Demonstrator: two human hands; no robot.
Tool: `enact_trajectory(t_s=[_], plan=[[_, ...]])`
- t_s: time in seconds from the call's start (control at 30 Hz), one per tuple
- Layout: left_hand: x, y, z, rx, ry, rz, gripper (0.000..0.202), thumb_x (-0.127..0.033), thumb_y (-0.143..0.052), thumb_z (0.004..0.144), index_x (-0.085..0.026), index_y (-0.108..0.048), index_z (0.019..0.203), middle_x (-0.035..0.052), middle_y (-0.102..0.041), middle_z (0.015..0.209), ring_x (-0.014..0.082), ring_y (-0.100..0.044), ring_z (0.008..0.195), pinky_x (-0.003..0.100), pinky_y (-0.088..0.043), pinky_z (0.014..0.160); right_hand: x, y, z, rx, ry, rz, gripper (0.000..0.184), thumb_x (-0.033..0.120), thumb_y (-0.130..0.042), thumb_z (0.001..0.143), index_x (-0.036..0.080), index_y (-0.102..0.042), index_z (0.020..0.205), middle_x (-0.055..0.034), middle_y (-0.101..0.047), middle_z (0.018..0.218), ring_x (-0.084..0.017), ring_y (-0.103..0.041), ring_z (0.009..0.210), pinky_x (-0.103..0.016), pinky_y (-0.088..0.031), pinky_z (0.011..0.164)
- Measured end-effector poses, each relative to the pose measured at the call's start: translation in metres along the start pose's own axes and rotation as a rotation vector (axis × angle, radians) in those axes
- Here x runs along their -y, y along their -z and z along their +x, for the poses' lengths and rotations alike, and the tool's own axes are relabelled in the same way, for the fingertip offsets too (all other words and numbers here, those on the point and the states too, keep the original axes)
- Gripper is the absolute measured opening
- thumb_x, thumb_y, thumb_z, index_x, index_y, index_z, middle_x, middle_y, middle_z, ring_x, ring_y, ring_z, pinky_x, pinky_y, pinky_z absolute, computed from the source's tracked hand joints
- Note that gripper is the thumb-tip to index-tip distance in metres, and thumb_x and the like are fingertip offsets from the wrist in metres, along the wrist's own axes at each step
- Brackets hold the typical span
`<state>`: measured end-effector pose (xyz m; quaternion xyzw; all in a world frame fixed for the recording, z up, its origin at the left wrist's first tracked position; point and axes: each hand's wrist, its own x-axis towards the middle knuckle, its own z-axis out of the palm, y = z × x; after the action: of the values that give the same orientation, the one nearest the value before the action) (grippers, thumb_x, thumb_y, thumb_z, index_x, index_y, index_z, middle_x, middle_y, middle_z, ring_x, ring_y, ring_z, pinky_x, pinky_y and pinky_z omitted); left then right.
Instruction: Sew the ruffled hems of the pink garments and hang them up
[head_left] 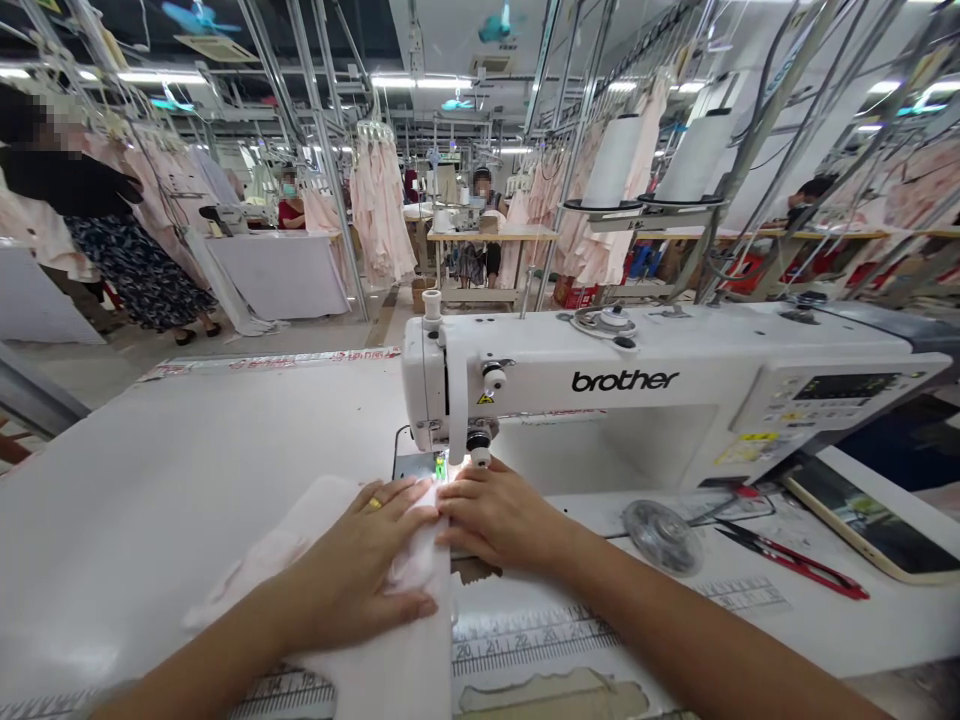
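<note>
A pale pink piece of fabric (397,660) lies under the needle area of a white sewing machine (525,370), its loose part bunched to the left. My left hand (367,560) rests flat on the fabric with fingers spread, a ring on one finger. On the fabric's right edge, close to the presser foot (440,467), lie the fingertips of my right hand (502,510). Its fingers are stretched out and lie side by side. The lamp by the needle lights the cloth there. Whether the right fingertips pinch the edge is hard to see.
Right of the machine bed lie red-handled thread snips (795,560), a clear round dish (663,537) and a phone (874,515). Measuring tape (536,640) runs along the table's front. Thread cones (611,160) stand behind the machine. Other people and hanging garments (379,205) fill the background.
</note>
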<state>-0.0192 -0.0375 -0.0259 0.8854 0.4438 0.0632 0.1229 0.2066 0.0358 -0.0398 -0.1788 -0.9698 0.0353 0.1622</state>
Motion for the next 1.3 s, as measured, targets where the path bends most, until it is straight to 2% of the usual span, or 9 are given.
enact_trajectory(t_s=[0.1, 0.27, 0.43, 0.63, 0.83, 0.93, 1.07, 1.23, 1.3], plan=[[0.007, 0.000, 0.007, 0.013, -0.022, -0.026, 0.073, -0.064, -0.057, 0.082, -0.026, -0.039, 0.142, 0.0099, -0.039, 0.152, 0.0332, -0.032, 0.142, 0.059, -0.024, 0.115, -0.001, -0.002, 0.001, -0.012, -0.043, -0.014, 0.031, 0.044, -0.047, 0.100, 0.019, -0.066, 0.102, -0.0041, -0.071, 0.103, -0.020, -0.057, 0.100, -0.036, -0.031, 0.096], [0.008, 0.001, 0.007, -0.058, -0.047, -0.040, 0.067, -0.062, -0.056, 0.085, -0.026, -0.042, 0.139, 0.0108, -0.045, 0.147, 0.0329, -0.039, 0.137, 0.060, -0.022, 0.114, -0.001, -0.003, 0.000, -0.053, -0.088, -0.029, 0.029, 0.042, -0.048, 0.100, 0.020, -0.067, 0.099, -0.0030, -0.071, 0.100, -0.020, -0.057, 0.097, -0.036, -0.030, 0.096], [0.001, 0.003, 0.001, -0.008, -0.111, -0.033, 0.062, -0.057, -0.056, 0.086, -0.026, -0.043, 0.138, 0.0088, -0.052, 0.141, 0.0304, -0.042, 0.135, 0.059, -0.016, 0.117, 0.002, 0.000, 0.000, -0.021, 0.003, -0.011, 0.028, 0.039, -0.049, 0.099, 0.019, -0.066, 0.092, -0.0026, -0.070, 0.092, -0.018, -0.057, 0.088, -0.034, -0.033, 0.089], [0.009, -0.006, 0.007, -0.049, -0.024, -0.014, 0.066, -0.063, -0.047, 0.089, -0.024, -0.041, 0.143, 0.0104, -0.043, 0.150, 0.0337, -0.035, 0.140, 0.063, -0.013, 0.117, 0.000, -0.004, 0.000, -0.050, -0.074, -0.054, 0.025, 0.038, -0.049, 0.100, 0.020, -0.065, 0.098, -0.0032, -0.070, 0.100, -0.019, -0.057, 0.094, -0.036, -0.030, 0.096], [0.010, -0.007, 0.013, -0.061, 0.040, -0.002, 0.064, -0.063, -0.044, 0.091, -0.024, -0.043, 0.142, 0.0117, -0.044, 0.149, 0.0335, -0.033, 0.141, 0.064, -0.014, 0.116, -0.007, -0.007, -0.003, -0.141, -0.103, -0.062, 0.027, 0.041, -0.049, 0.099, 0.021, -0.066, 0.105, -0.0053, -0.070, 0.105, -0.020, -0.058, 0.092, -0.039, -0.031, 0.098], [0.009, -0.006, 0.013, -0.052, 0.048, -0.016, 0.063, -0.063, -0.043, 0.091, -0.025, -0.042, 0.142, 0.0109, -0.043, 0.150, 0.0328, -0.032, 0.142, 0.064, -0.014, 0.116, -0.008, -0.006, -0.004, -0.131, -0.079, -0.032, 0.025, 0.040, -0.051, 0.098, 0.023, -0.066, 0.108, -0.0040, -0.070, 0.105, -0.020, -0.059, 0.096, -0.039, -0.032, 0.098], [0.005, -0.006, 0.014, -0.058, 0.071, -0.022, 0.064, -0.065, -0.045, 0.089, -0.025, -0.044, 0.139, 0.0113, -0.044, 0.149, 0.0333, -0.033, 0.141, 0.064, -0.015, 0.115, -0.003, -0.001, -0.005, -0.067, -0.076, 0.042, 0.022, 0.032, -0.049, 0.099, 0.024, -0.064, 0.113, -0.0045, -0.068, 0.112, -0.021, -0.059, 0.101, -0.039, -0.034, 0.095], [0.004, 0.006, 0.011, -0.081, 0.066, 0.029, 0.059, -0.062, -0.037, 0.094, -0.021, -0.046, 0.136, 0.0122, -0.047, 0.146, 0.0295, -0.034, 0.141, 0.061, -0.021, 0.115, -0.006, 0.002, -0.004, 0.004, 0.008, 0.085, 0.021, 0.033, -0.049, 0.099, 0.025, -0.066, 0.108, -0.0048, -0.067, 0.110, -0.023, -0.058, 0.105, -0.040, -0.039, 0.094], [0.003, 0.016, -0.002, -0.159, 0.104, 0.089, 0.056, -0.058, -0.037, 0.096, -0.019, -0.045, 0.136, 0.0115, -0.049, 0.145, 0.0277, -0.030, 0.143, 0.059, -0.017, 0.117, -0.009, 0.000, -0.003, -0.006, 0.034, 0.081, 0.021, 0.034, -0.049, 0.099, 0.027, -0.066, 0.109, -0.0041, -0.067, 0.112, -0.023, -0.058, 0.106, -0.041, -0.041, 0.095]])
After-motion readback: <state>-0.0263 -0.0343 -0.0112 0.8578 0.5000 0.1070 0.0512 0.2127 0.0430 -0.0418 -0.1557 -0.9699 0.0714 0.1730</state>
